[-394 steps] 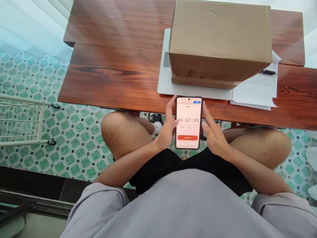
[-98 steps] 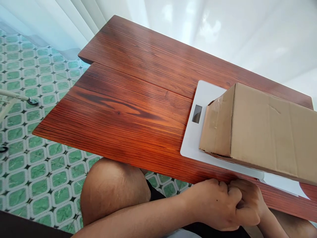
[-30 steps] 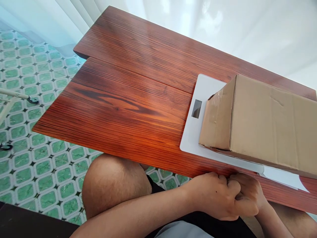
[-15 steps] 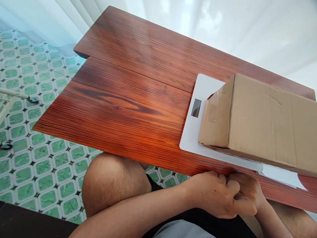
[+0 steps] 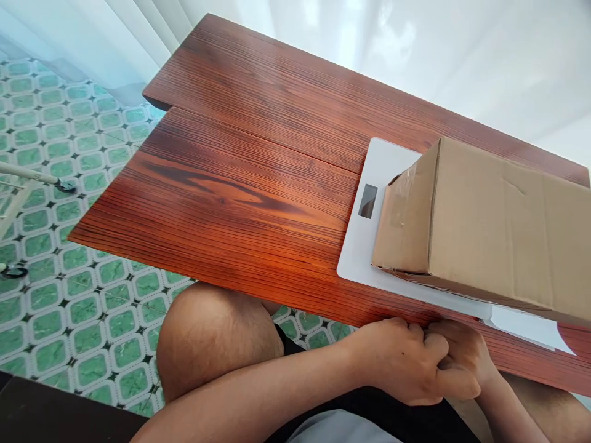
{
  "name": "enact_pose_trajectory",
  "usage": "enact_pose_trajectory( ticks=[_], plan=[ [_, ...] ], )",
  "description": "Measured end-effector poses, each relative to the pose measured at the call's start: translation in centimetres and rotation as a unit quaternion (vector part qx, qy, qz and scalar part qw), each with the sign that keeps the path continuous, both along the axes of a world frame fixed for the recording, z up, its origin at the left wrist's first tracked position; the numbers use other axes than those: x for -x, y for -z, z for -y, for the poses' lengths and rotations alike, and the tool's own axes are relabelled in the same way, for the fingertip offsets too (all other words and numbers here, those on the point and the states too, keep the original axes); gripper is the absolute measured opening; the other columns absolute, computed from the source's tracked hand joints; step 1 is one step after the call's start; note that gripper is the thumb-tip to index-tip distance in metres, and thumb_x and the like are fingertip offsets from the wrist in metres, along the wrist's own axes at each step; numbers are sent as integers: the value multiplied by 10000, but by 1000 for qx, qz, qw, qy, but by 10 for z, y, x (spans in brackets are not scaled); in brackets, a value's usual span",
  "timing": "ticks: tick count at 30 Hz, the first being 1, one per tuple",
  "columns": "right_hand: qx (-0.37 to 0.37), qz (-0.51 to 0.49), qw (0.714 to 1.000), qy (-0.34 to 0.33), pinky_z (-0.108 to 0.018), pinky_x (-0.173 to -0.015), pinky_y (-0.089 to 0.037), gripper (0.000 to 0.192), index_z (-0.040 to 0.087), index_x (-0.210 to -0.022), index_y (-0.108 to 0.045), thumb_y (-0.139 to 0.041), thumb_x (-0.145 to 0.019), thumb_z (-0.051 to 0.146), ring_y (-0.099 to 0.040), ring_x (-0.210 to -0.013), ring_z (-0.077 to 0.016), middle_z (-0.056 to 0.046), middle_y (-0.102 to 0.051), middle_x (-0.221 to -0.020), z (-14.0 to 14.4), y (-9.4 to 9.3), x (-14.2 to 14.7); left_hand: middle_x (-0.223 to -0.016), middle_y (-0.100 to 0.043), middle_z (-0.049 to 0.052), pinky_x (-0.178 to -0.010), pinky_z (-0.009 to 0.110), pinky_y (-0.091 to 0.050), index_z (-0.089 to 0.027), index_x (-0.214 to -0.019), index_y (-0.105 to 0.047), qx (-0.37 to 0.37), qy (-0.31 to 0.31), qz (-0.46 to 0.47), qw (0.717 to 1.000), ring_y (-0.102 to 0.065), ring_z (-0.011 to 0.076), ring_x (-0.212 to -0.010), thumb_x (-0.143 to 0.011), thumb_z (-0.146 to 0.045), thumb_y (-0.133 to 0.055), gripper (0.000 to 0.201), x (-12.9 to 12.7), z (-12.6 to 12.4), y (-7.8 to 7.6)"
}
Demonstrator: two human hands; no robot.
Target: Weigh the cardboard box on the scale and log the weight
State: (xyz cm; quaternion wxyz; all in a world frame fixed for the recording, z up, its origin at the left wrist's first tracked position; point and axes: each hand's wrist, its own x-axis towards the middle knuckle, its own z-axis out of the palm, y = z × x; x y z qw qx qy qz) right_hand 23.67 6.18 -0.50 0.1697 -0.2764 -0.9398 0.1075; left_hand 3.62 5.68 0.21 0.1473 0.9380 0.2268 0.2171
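Observation:
A closed brown cardboard box [image 5: 498,227] lies on a flat white digital scale [image 5: 353,252], reaching past the right edge of the view. The scale's small grey display [image 5: 368,201] shows no readable figures. At the table's front edge, below the box, my left hand [image 5: 406,363] and my right hand [image 5: 462,344] are together and touching. Both have curled, closed fingers. My left hand partly covers the right one, and whatever may be inside them is hidden. Neither hand touches the box or the scale.
The reddish-brown wooden table [image 5: 221,203] has two boards, with a stepped left end. White paper [image 5: 530,329] sticks out under the box. A white curtain [image 5: 415,49] hangs behind. Wheeled metal legs [image 5: 41,175] stand on green tiled floor [image 5: 50,301] at left.
The view has shifted very slightly, so everything sits a little farther right. My hands, the box and the scale keep their places.

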Motion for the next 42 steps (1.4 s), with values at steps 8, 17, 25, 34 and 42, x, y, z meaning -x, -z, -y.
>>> enact_pose_trajectory(
  ticks=[8, 17, 25, 34, 42],
  plan=[
    [1, 2, 1000, 4, -304, -490, -394, 216, 211, -673, -553, -490, -834, 82, -515, -515, -139, -9, -578, -592, 2, 1, 0, -729, -500, 3, -469, 283, -245, -328, -1068, -678, -11, -9, 3, 1000, -478, 119, -539, -1006, -282, -388, 301, 0, 2, 3],
    [-1, -22, 1000, 14, -285, -458, -344, 184, 215, -686, -520, -466, -789, 73, -479, -469, -123, 14, -518, -533, -7, -15, 17, -729, -491, 10, -457, 294, -212, -331, -1064, -700, -20, -12, 9, 1000, -467, 118, -525, -1012, -262, -358, 353, -1, 2, 2],
    [-20, -12, 999, 25, -291, -453, -314, 231, 224, -625, -462, -464, -790, 62, -442, -465, -129, 8, -481, -516, -5, -8, 10, -756, -531, 14, -456, 292, -219, -350, -1036, -715, 3, -1, 1, 1000, -486, 124, -533, -1017, -265, -338, 388, -4, -1, 2],
    [-48, -1, 999, -6, -279, -492, -388, 162, 202, -706, -555, -517, -837, 115, -515, -520, -138, 2, -556, -585, -8, -1, 4, -829, -598, 19, -458, 265, -280, -329, -1161, -661, -2, -4, -18, 1000, -544, 133, -568, -1018, -330, -378, 317, -5, -1, 3],
    [-55, -11, 998, -2, -293, -475, -363, 254, 208, -630, -513, -500, -863, 108, -500, -477, -130, -6, -518, -525, -8, -9, 13, -863, -625, 22, -440, 295, -312, -289, -1017, -692, 8, -11, -14, 1000, -587, 158, -591, -1011, -345, -390, 307, -4, 1, 4]
  ],
)
